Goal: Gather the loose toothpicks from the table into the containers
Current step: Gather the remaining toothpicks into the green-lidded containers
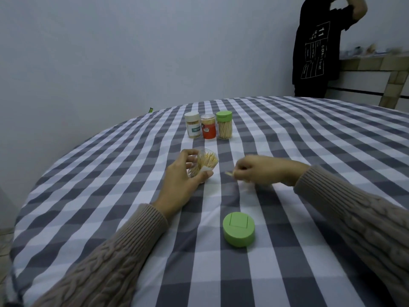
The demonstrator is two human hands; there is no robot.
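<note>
Mid-table, left hand [186, 173] grips the open jar [204, 166], tilted toward the right hand [259, 171] — which pinches a few toothpicks [229, 173] just beside its mouth. Next, I'd say: feed them in tips-first — carefully.

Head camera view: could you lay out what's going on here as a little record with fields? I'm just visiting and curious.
left hand: grips a clear open jar packed with toothpicks, tilted toward the right hand
right hand: pinches a few toothpicks just above the cloth
loose lid: green lid lies on the checked tablecloth, nearer the camera
far row: white-lidded jar, red jar, green-lidded jar, all upright and closed
background: person in black shirt standing
</note>
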